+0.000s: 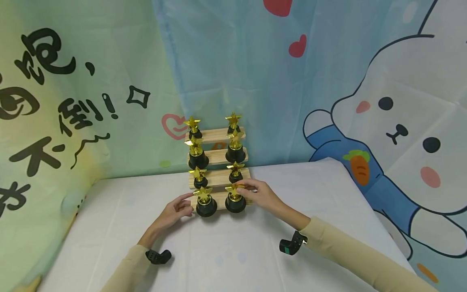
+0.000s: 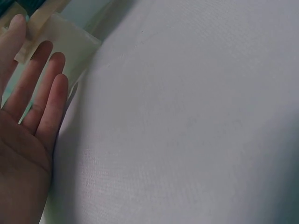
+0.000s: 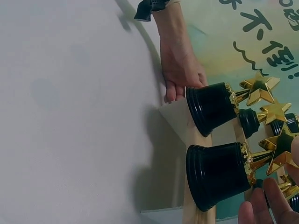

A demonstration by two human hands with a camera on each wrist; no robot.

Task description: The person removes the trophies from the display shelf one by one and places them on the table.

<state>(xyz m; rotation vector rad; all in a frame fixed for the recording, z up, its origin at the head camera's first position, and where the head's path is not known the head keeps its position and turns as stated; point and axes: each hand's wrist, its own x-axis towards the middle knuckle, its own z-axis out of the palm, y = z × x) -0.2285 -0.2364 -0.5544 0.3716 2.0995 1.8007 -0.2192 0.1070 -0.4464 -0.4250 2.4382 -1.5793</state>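
A tiered wooden rack [image 1: 217, 177] stands at the back of the table with gold star trophies on black bases, two per step. My right hand [image 1: 260, 195] pinches the gold star of the lowest right trophy [image 1: 235, 204], whose base sits on the bottom step. In the right wrist view, that trophy [image 3: 217, 175] is nearest, with the fingers [image 3: 275, 200] around its star. Beside the lowest left trophy [image 1: 206, 207], my left hand [image 1: 176, 211] rests against the rack's left end. Its fingers look fairly straight in the left wrist view, by the rack's pale side panel [image 2: 77, 44].
A white cloth [image 1: 219, 255] covers the table. Close behind the rack hangs a printed backdrop [image 1: 233, 61] with a cartoon bear and lettering. Small black devices [image 1: 158, 256] are worn on both wrists.
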